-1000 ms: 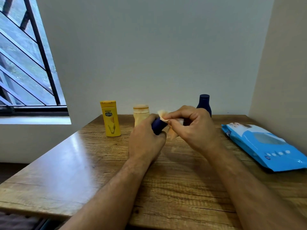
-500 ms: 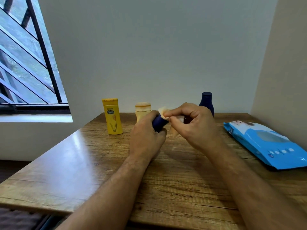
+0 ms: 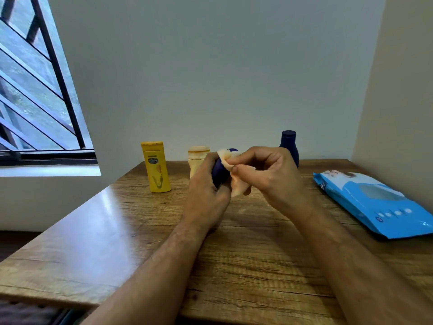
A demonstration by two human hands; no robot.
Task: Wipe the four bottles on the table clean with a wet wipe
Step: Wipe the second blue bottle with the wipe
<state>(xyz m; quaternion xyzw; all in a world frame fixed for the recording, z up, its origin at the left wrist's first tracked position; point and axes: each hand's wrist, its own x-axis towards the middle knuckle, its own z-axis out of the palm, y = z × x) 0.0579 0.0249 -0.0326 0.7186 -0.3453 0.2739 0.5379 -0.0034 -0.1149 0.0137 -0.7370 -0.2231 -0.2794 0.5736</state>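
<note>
we look down on a wooden table (image 3: 117, 231) pushed into a pale corner, a barred window (image 3: 35, 90) off to its left side.

there is only the head view. taking the small dark blue bottle (image 3: 220, 172) as our landmark: our left hand (image 3: 206, 191) sits just below and left of it, fingers curled around its lower body, holding it up off the table. its long axis tilts, cap end up and slightly right, away from us. our right hand (image 3: 269, 174) is just right of it, thumb and fingers pinching the wet wipe (image 3: 234, 181), which drapes over the bottle's upper right side and hangs down beside it.

behind and left of that bottle the yellow bottle (image 3: 156, 167) stands upright, the beige bottle (image 3: 196, 160) between them, partly hidden by our left hand. behind and right stands the taller dark blue bottle (image 3: 289, 146). well to the right lies the blue wipe pack (image 3: 375, 205).

we judge the wiping hand is the nearer one to the cap end, so the next stroke would run along the tilted axis, from cap down toward the left hand's grip.
</note>
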